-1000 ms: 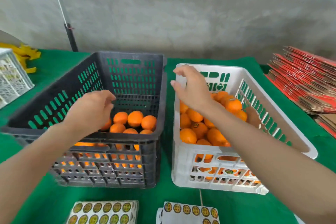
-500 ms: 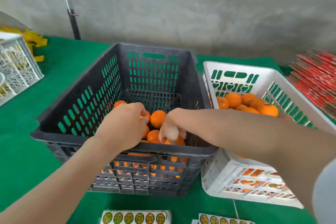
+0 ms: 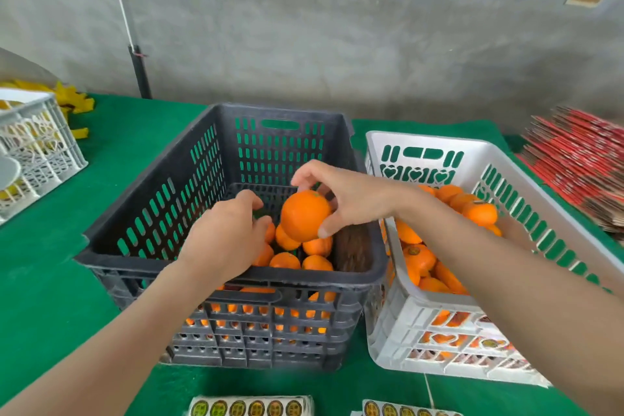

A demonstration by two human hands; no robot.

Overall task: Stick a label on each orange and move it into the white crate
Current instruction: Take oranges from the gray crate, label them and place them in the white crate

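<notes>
In the centre of the frame, the right hand point(image 3: 344, 201) is gripping a round, glossy orange point(image 3: 305, 214), with its thumb along the fruit's lower right side and its fingers curling over the top and far side. The orange is hanging above the pile of loose oranges point(image 3: 285, 260) lying in the near right part of the black slotted plastic crate point(image 3: 304, 278), and it is sitting higher than that crate's near rim.

The left hand point(image 3: 226, 236) is reaching into the same crate from the lower left, palm down, with its fingers curling toward the fruit just left of the held orange. Its fingertips are hidden, so I cannot tell whether it is holding anything.

Just right of the black crate, the white perforated plastic crate point(image 3: 422, 139) is sitting slightly tilted, and the labelled oranges point(image 3: 479, 213) are filling its floor under the right forearm. Both crates are resting on the green cloth tabletop point(image 3: 50, 263).

Along the bottom edge, two sheets of round green-and-yellow stickers point(image 3: 250, 407) are lying side by side. At the left edge a second white lattice crate point(image 3: 37, 145) is standing with yellow material point(image 3: 74, 101) behind it. At the right edge a stack of flat red cartons point(image 3: 580, 159) is lying. A grey concrete wall point(image 3: 337, 44) is filling the upper half.
</notes>
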